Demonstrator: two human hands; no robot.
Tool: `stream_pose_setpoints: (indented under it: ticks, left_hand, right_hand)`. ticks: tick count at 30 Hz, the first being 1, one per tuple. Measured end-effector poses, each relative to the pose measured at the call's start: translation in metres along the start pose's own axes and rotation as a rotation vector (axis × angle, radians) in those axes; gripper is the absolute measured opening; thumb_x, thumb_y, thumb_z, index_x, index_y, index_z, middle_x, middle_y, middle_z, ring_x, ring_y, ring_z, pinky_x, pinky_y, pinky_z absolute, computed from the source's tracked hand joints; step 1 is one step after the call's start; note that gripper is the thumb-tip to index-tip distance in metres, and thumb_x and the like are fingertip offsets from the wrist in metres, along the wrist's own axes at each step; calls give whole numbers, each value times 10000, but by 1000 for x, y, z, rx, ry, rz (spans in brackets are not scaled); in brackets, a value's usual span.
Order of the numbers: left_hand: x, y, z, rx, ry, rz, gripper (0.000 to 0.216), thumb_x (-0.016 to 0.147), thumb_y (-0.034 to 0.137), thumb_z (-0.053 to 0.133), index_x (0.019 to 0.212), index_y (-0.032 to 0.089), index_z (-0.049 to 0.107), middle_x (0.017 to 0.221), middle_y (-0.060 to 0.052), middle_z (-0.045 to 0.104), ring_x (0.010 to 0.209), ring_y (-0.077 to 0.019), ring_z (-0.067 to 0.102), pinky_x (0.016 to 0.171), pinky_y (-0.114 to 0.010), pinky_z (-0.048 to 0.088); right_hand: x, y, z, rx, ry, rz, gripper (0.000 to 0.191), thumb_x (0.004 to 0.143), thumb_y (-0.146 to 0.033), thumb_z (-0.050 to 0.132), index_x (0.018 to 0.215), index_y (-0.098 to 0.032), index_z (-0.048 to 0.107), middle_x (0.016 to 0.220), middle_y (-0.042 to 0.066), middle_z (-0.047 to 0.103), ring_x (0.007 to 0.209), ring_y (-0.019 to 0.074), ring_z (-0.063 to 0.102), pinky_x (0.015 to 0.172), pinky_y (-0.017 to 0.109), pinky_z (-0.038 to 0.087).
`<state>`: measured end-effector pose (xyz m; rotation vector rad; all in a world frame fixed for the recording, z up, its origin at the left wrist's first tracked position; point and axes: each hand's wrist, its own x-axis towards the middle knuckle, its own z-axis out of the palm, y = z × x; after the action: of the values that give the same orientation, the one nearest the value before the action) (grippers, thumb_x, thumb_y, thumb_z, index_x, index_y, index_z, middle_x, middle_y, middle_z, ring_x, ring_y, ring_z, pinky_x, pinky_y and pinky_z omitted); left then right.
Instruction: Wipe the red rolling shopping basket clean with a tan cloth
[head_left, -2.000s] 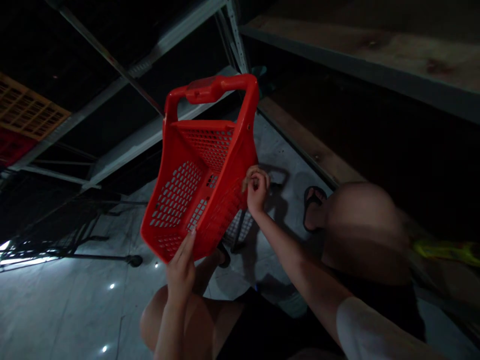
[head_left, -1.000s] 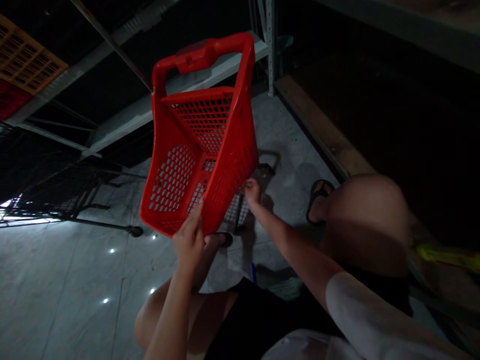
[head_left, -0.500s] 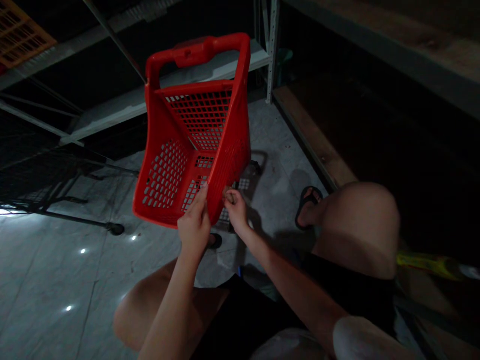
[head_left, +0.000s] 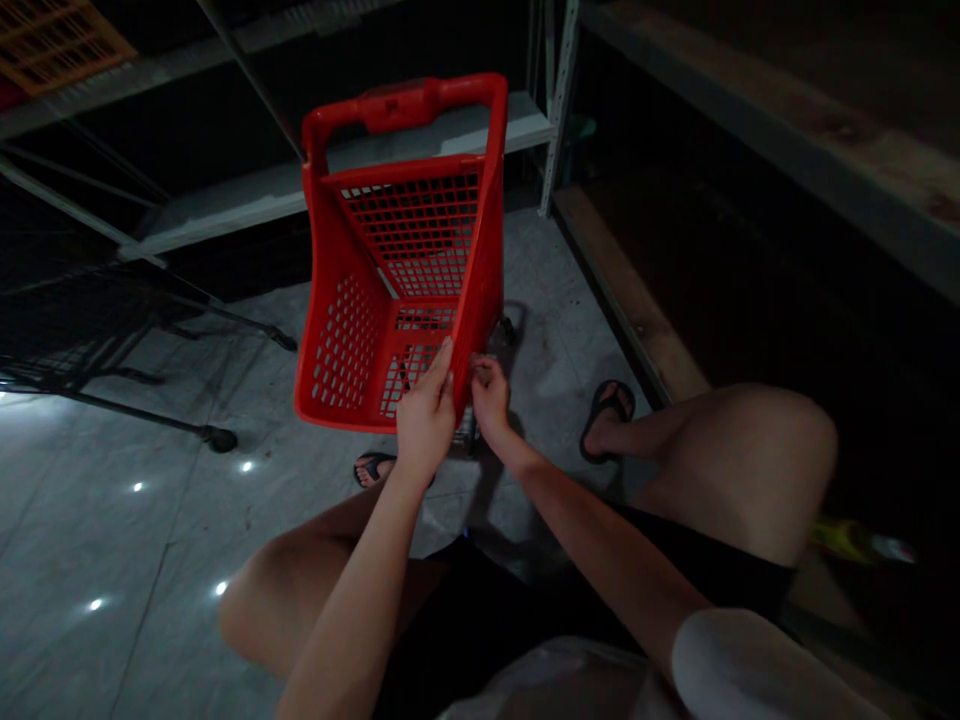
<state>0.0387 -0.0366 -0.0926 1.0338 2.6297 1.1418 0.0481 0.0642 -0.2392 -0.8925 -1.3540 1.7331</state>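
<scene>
A red plastic basket (head_left: 352, 330) with an upright handle (head_left: 405, 100) is held in the air above a grey floor (head_left: 112, 520), in front of the seated person's knees. The left hand (head_left: 425, 420) clasps its near right corner, fingers (head_left: 442, 365) pressed together along the wall. The right hand (head_left: 491, 395) sits just beside it against the basket's outside, fingers curled inward; whether they pinch anything cannot be told.

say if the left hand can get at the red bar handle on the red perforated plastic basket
Probably yes: nothing lies between the left hand and the red bar handle, though it grips the red perforated plastic basket at its near rim.
</scene>
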Motion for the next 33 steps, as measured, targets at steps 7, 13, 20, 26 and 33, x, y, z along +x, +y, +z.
stream_pose_setpoints:
  ticks: [7, 13, 20, 26, 33]
  left_hand:
    - [24, -3, 4, -169, -120, -18, 585, 1006, 206, 421, 1590, 253, 412, 1636, -5, 432, 1524, -162, 405, 1280, -346, 312]
    - [25, -5, -29, -80, -503, 156, 718, 1004, 280, 462, 1665, 228, 184, 1736, -14, 163, 1606, -170, 175, 1320, -368, 174]
    - [-14, -19, -51, 269, -484, 224, 479, 1064, 449, 401, 1438, 233, 608, 1454, -50, 651, 1360, -208, 610, 1200, -406, 451]
    - [-19, -13, -32, 415, -387, 255, 435, 1073, 415, 410, 1374, 229, 663, 1224, -77, 778, 1114, -218, 736, 1029, -368, 554]
    - [-26, 2, -13, 521, -450, 293, 463, 1083, 376, 389, 1495, 235, 543, 1222, -78, 774, 1069, -213, 743, 955, -330, 558]
  right_hand:
    - [-77, -6, -17, 136, -58, 141, 188, 753, -314, 680, 911, -233, 620, 904, 12, 709, 823, 172, 667, 792, 304, 550]
    - [18, -63, -12, 77, 78, -110, 197, 787, -265, 639, 976, -222, 673, 1081, 51, 749, 1065, 193, 684, 1073, 403, 501]
    - [-12, -79, -20, 3, -6, -199, 146, 879, -293, 638, 1008, -241, 681, 1142, 55, 734, 1152, 213, 666, 1089, 412, 491]
    - [-96, -71, -47, -107, 24, -176, 101, 912, -309, 664, 994, -260, 696, 1047, 52, 712, 1054, 211, 676, 975, 377, 538]
    - [29, -129, -30, -133, -4, -475, 137, 902, -178, 623, 950, -262, 720, 1093, 29, 729, 1176, 192, 654, 1128, 409, 473]
